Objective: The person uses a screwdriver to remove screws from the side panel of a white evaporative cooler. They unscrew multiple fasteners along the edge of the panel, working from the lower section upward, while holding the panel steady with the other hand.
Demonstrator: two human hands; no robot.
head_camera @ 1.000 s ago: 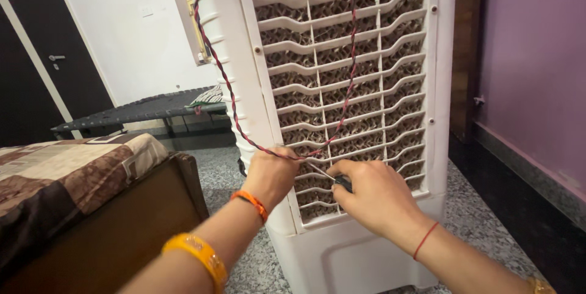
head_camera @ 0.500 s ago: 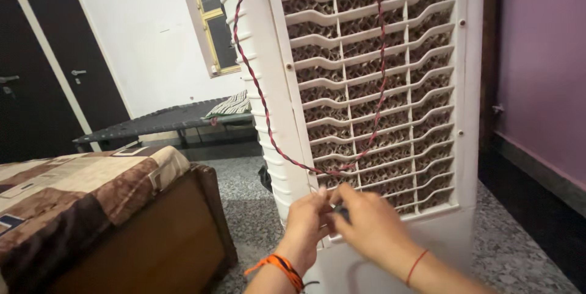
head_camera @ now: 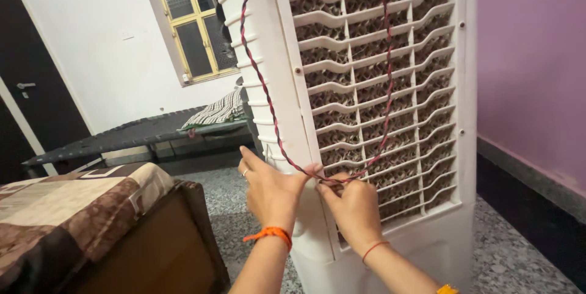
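A tall white air cooler (head_camera: pixel 287 68) with a slatted grille and brown pad behind it fills the middle. A twisted red and black cord (head_camera: pixel 256 80) hangs in a loop down its front, its other strand (head_camera: pixel 386 56) running down over the grille. My left hand (head_camera: pixel 268 190), with an orange thread on the wrist, pinches the cord at the loop's lowest point. My right hand (head_camera: pixel 351 205), with a thin red thread on the wrist, grips the same cord right beside it, against the grille's lower left corner.
A bed with a brown patterned blanket (head_camera: pixel 73 208) and wooden side stands at lower left. A low cot (head_camera: pixel 134 132) with a striped pillow sits by the white wall under a yellow-framed window (head_camera: pixel 192 22). Dark door at left, purple wall (head_camera: pixel 531 62) at right, speckled floor.
The view has tilted upward and come closer. My two hands have come together on the low point of the cord, where a second ago they were slightly apart.
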